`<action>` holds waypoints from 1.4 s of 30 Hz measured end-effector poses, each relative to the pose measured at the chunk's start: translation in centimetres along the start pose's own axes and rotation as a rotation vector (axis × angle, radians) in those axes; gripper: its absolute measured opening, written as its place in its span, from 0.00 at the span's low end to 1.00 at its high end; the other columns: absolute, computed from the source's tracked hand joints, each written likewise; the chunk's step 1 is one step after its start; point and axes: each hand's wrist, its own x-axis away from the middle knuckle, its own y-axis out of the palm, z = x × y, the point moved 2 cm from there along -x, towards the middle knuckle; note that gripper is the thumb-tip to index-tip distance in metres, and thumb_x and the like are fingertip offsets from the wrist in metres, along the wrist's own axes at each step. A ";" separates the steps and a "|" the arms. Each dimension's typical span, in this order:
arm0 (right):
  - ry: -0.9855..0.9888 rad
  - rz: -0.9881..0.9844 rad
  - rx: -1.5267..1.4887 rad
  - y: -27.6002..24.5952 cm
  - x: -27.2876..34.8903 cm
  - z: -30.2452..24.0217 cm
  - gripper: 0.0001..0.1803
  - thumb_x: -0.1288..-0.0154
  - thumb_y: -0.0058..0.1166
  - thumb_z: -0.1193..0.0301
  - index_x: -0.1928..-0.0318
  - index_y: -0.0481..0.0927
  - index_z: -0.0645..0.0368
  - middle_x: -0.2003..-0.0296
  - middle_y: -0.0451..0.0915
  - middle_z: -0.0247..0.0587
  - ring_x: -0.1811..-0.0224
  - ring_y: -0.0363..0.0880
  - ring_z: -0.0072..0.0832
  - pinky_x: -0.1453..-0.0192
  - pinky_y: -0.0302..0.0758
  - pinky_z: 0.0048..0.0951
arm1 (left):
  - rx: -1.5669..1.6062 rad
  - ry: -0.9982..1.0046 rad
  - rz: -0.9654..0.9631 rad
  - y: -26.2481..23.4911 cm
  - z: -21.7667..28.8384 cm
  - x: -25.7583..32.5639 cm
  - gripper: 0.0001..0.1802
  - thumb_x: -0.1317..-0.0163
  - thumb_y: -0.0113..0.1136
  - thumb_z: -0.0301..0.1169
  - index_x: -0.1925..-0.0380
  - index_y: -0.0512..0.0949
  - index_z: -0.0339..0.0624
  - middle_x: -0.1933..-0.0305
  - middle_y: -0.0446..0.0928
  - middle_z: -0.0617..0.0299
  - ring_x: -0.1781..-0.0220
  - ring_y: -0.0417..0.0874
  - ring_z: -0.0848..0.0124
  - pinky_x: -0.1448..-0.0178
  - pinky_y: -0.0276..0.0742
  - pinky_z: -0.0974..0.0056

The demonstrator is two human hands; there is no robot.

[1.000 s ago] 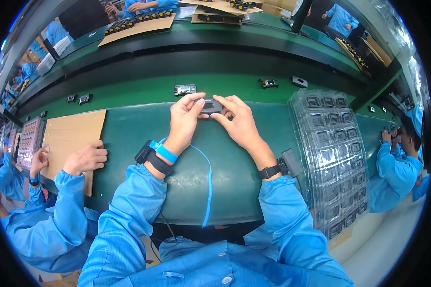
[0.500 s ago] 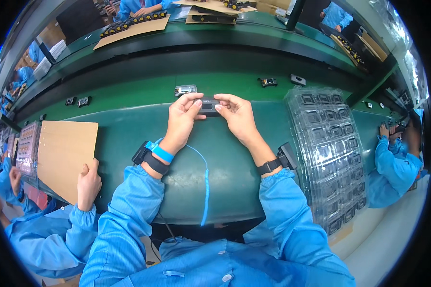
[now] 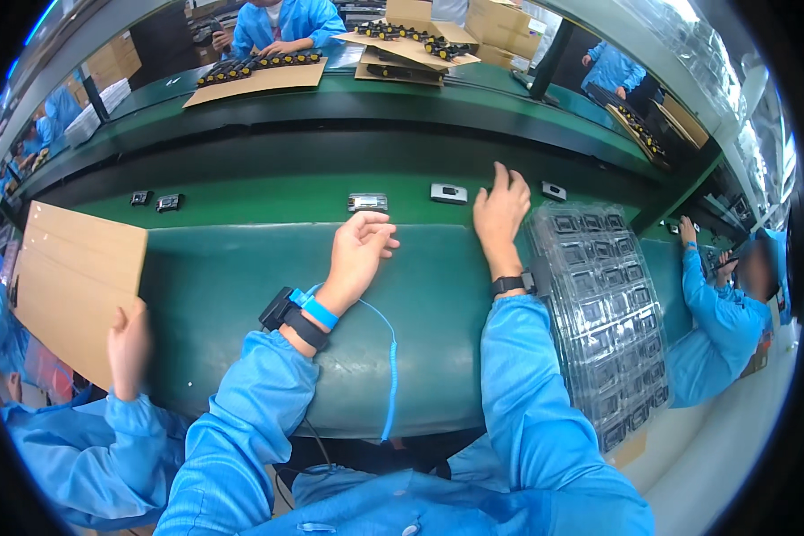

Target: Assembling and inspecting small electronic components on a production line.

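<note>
My left hand (image 3: pixel 359 255) hovers over the green mat, its fingers loosely bent and apart, with nothing visible in it. A small device with a pale, open-looking top (image 3: pixel 368 203) lies on the green strip just beyond its fingertips. My right hand (image 3: pixel 502 213) reaches over that strip with fingers stretched out; whatever lies beneath the palm is hidden. To its left sits a silver-grey, rounded rectangular device (image 3: pixel 448 193) with a dark oval. A similar grey device (image 3: pixel 554 191) lies to its right.
Stacked clear plastic trays (image 3: pixel 598 322) stand on the right. A co-worker's hand (image 3: pixel 128 348) is by a cardboard sheet (image 3: pixel 80 286) at left. Two small dark devices (image 3: pixel 168 203) lie far left. A blue coiled cord (image 3: pixel 392 384) runs from my left wrist strap across the mat (image 3: pixel 429 313).
The device held between both hands has left them, and a silver-grey device now lies on the strip. My right hand moved right; my left hand drew back. The neighbour's cardboard shifted left.
</note>
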 end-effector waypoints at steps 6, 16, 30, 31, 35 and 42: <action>0.324 -0.331 -0.114 1.6 -1.0 3.7 0.37 0.37 0.64 0.68 0.28 0.70 0.60 0.35 0.71 0.64 0.32 0.70 0.60 0.26 0.68 0.56 | -0.012 -0.004 -0.019 0.5 -0.3 0.0 0.13 0.25 0.61 0.26 0.45 0.78 0.33 0.54 0.86 0.54 0.57 0.89 0.68 0.56 0.86 0.66; -0.012 -0.238 -0.727 -5.4 6.1 -9.4 0.41 0.44 0.78 0.65 0.31 0.74 0.61 0.43 0.75 0.54 0.42 0.79 0.49 0.38 0.78 0.42 | -0.011 0.064 -0.109 0.9 1.0 0.6 0.22 0.25 0.63 0.31 0.34 0.73 0.39 0.49 0.87 0.57 0.49 0.87 0.72 0.50 0.82 0.67; 0.300 -0.721 -1.334 -3.9 7.6 -8.7 0.19 0.24 0.53 0.80 0.35 0.79 0.67 0.51 0.85 0.41 0.55 0.83 0.22 0.51 0.83 0.26 | 0.069 0.065 0.040 0.3 0.7 0.2 0.10 0.26 0.61 0.23 0.47 0.81 0.36 0.57 0.86 0.60 0.57 0.87 0.76 0.59 0.85 0.70; 0.302 -0.722 -1.335 -3.9 7.6 -8.8 0.19 0.24 0.53 0.80 0.35 0.79 0.67 0.51 0.85 0.41 0.55 0.83 0.22 0.51 0.83 0.26 | 0.028 0.083 0.025 0.4 0.8 0.3 0.11 0.26 0.62 0.24 0.47 0.80 0.36 0.57 0.86 0.60 0.57 0.87 0.76 0.59 0.85 0.70; 0.290 -0.708 -1.310 -3.9 7.6 -8.7 0.19 0.24 0.55 0.79 0.36 0.80 0.66 0.56 0.86 0.39 0.57 0.84 0.21 0.53 0.83 0.26 | -0.015 0.079 0.022 0.6 0.7 0.3 0.12 0.29 0.65 0.22 0.47 0.80 0.36 0.56 0.86 0.60 0.57 0.87 0.76 0.60 0.84 0.71; 0.227 -0.648 -1.374 -3.2 7.7 -9.4 0.18 0.25 0.59 0.77 0.38 0.82 0.66 0.57 0.87 0.41 0.58 0.85 0.21 0.54 0.83 0.25 | -0.008 0.097 0.015 0.1 0.8 0.4 0.12 0.30 0.67 0.23 0.49 0.80 0.35 0.57 0.87 0.59 0.58 0.88 0.74 0.60 0.83 0.71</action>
